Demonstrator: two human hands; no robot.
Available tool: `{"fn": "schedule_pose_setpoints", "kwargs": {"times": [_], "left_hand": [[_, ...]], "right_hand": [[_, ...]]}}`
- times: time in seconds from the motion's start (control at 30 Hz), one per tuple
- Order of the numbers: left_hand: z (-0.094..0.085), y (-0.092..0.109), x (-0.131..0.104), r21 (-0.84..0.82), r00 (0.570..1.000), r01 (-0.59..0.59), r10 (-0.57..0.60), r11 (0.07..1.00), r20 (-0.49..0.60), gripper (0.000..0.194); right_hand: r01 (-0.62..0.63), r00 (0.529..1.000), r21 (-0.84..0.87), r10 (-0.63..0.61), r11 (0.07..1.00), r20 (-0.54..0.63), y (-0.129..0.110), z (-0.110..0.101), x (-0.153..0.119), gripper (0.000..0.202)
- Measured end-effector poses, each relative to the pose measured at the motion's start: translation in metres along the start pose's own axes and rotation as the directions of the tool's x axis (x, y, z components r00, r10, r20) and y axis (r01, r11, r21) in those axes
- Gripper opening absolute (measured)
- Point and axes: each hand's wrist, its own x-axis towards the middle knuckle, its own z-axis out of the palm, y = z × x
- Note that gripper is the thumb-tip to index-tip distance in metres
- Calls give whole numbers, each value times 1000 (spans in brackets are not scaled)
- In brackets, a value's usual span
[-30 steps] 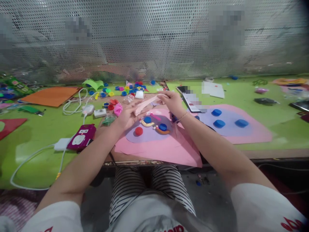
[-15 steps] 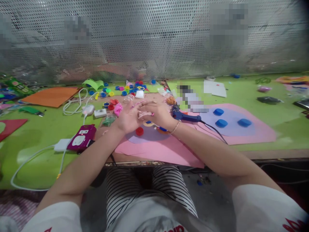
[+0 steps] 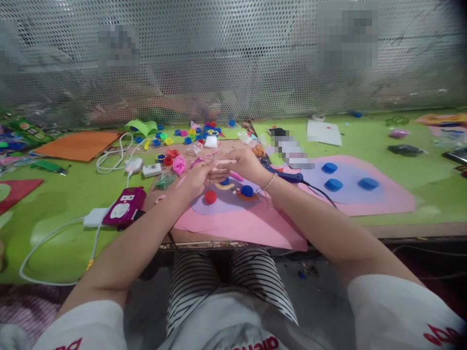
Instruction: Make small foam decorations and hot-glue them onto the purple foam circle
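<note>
Over the light purple paper shape [image 3: 233, 206], my two hands are pressed together. My left hand [image 3: 200, 177] lies beneath with its palm turned up, and the flattened fingers of my right hand [image 3: 248, 166] rest across it. A bright pink strip of modelling clay [image 3: 237, 176] pokes out below my right fingers; what lies between the palms is mostly hidden. Under and in front of the hands are a red bottle cap [image 3: 210, 196], a blue bottle cap [image 3: 247, 190] and a pale curved clay piece [image 3: 224, 186]. The purple shape sits on pink paper [image 3: 241, 231].
A blue glue gun [image 3: 290, 177] lies by my right wrist, its cord trailing right. Further right, several blue caps [image 3: 333, 184] sit on another purple shape. A magenta power socket [image 3: 126, 206] with white cables is at left. Loose caps [image 3: 188, 141] lie scattered behind.
My hands have come from crossed and partly apart to pressed closer together. The pink strip shows more, and the blue cap beneath is now uncovered.
</note>
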Motion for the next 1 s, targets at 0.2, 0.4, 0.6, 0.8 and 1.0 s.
{"fn": "schedule_pose_setpoints", "kwargs": {"times": [0.2, 0.4, 0.6, 0.8, 1.0], "left_hand": [[-9, 8, 5, -112, 978, -106, 84, 988, -190, 19], [-9, 11, -1, -328, 996, 41, -11, 944, 94, 38], [-5, -5, -9, -165, 973, -7, 45, 986, 227, 32], [-2, -12, -8, 40, 950, -109, 92, 993, 297, 33], [-5, -13, -2, 20, 959, -70, 61, 997, 277, 31]], "right_hand": [[-291, 902, 130, 318, 948, -293, 32, -36, 7, 24], [-4, 982, 77, 18, 997, -189, 6, -22, 1, 43], [97, 986, -102, -81, 990, 148, -29, 8, -11, 35], [-31, 984, -27, 35, 999, 173, -25, 5, -9, 14], [-90, 989, 15, 88, 996, 117, -21, 10, -4, 26]]}}
